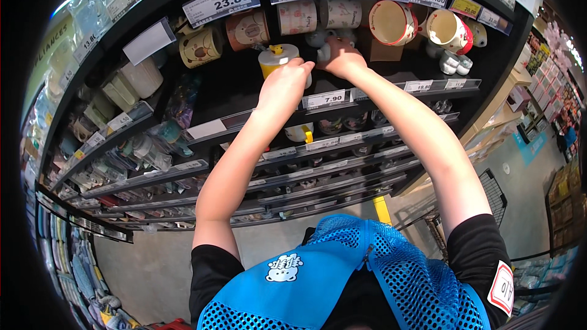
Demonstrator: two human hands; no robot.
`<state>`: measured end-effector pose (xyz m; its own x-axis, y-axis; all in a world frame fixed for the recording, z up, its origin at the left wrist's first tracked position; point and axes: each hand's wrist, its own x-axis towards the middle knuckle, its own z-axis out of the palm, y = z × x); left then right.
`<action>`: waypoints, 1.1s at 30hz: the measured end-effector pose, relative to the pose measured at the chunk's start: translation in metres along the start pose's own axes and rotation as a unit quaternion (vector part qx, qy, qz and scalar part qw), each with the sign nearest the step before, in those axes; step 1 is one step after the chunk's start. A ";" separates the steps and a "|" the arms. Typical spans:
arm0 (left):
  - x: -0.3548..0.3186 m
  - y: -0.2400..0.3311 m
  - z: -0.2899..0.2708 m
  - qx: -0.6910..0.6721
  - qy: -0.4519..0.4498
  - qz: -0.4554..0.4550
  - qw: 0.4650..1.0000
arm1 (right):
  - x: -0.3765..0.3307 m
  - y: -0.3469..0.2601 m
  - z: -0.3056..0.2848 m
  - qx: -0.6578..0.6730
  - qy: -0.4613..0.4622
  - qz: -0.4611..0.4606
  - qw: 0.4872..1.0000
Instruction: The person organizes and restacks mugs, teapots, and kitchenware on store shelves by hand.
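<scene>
Standing: shop aisle, dark tiered shelves (257, 95) with price strips, grey floor.
Left hand (285, 83): arm raised, fingers curled on yellow lidded round cup (275, 58) on upper shelf.
Right hand (342, 56): closed over small pale figurine (322, 52) beside it.

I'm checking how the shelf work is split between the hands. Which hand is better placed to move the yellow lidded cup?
Left, most likely. The left hand already rests on the yellow lidded cup, fingers curled over its front. The right hand is beside it, on a small pale item farther right.
</scene>
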<state>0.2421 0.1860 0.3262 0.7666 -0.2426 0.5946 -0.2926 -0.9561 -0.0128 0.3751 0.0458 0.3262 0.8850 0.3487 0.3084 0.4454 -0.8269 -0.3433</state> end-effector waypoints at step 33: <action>-0.028 -0.027 -0.023 -0.033 0.014 -0.005 0.999 | 0.024 -0.030 -0.006 -0.134 -0.014 -0.009 0.991</action>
<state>0.2155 0.2224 0.3290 0.7536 -0.2269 0.6170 -0.3226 -0.9454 0.0464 0.3823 0.0764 0.3491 0.8825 0.3726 0.2870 0.4117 -0.9071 -0.0881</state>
